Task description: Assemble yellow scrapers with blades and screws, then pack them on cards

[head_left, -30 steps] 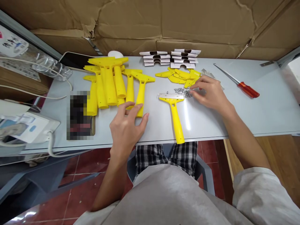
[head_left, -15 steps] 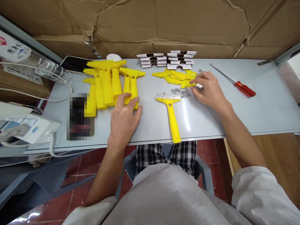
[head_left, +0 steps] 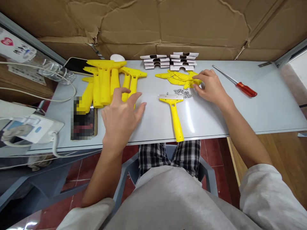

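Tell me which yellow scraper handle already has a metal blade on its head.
The lone scraper at the table's middle: a silver blade strip crosses its head. The handles piled at the left are bare plastic.

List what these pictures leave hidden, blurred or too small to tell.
Head view only:
- The right hand covers whatever its fingertips touch among the small yellow plates.
- The left hand hides the lower ends of some yellow handles.
- The dark object at the table's left is pixelated.
- The screws are too small to count.
- The bottle is cut off by the left edge.
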Tool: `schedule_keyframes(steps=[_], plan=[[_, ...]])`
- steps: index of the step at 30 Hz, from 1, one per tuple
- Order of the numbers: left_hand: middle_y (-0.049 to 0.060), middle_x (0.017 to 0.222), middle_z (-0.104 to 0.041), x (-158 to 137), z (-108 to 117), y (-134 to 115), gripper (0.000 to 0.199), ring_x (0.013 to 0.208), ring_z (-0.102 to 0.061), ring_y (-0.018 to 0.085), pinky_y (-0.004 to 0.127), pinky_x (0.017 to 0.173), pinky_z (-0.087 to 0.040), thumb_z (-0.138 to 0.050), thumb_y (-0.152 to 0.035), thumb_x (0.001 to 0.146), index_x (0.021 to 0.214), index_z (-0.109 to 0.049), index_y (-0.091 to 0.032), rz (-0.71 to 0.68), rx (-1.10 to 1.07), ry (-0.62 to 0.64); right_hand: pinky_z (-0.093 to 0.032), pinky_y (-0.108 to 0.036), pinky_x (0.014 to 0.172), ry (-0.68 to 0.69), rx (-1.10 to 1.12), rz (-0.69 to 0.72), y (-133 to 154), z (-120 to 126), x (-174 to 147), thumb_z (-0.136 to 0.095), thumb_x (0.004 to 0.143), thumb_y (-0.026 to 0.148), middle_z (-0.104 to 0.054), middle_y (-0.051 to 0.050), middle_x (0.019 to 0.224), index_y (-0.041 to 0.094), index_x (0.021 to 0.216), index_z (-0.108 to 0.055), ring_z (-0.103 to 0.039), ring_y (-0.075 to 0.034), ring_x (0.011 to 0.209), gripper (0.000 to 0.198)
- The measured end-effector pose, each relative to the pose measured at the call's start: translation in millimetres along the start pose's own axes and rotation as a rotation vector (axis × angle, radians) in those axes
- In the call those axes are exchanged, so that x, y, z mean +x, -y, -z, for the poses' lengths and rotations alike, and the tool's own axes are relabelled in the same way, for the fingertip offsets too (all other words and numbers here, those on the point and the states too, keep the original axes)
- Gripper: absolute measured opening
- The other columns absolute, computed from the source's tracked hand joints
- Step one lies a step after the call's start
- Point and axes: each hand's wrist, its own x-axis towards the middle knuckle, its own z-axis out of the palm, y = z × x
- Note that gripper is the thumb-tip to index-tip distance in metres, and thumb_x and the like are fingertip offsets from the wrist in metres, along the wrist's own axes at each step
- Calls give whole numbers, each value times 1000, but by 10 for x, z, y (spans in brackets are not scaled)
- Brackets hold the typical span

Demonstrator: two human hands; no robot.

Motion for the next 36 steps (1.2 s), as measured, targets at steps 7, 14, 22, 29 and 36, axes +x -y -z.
schedule_keyframes(steps=[7,14,22,29,36], plan=[[19,171,-73,1045,-987,-291,68,164,-65,46,65,146,-46,-71,-71,109,161,-79,-28,-371,-405,106,-54,-70,131,144,-68,0,203,-2,404,-52,115,57,-67,-21,159,21,171,-71,-60,-44,149,69],[23,186,-63,1248,-1629,-37,106,179,-54,41,62,155,-33,-29,-97,113,171,-72,-20,-205,-632,64,-53,-76,125,175,-58,12,374,-78,466,-37,117,67,-71,-18,157,22,156,-75,-59,-45,149,71],[18,173,-76,1199,-1338,58,97,168,-67,39,57,150,-45,-34,-95,115,159,-80,-22,-148,-663,81,-46,-74,128,164,-49,-24,419,-15,453,-24,118,79,-77,-16,146,25,137,-78,-59,-42,146,79],[1,154,-88,1155,-1295,40,100,146,-76,27,52,135,-56,-37,-109,106,143,-83,-29,-96,-695,44,-48,-71,128,18,88,-62,434,90,445,-31,108,95,-77,-14,142,32,126,-83,-58,-37,140,84],[9,143,-91,1038,-1071,-75,84,131,-85,30,47,107,-69,-51,-102,108,132,-85,-29,-172,-861,102,-63,-63,114,-125,519,-160,619,133,253,-59,86,118,-80,-8,121,38,110,-79,-70,-30,113,86]])
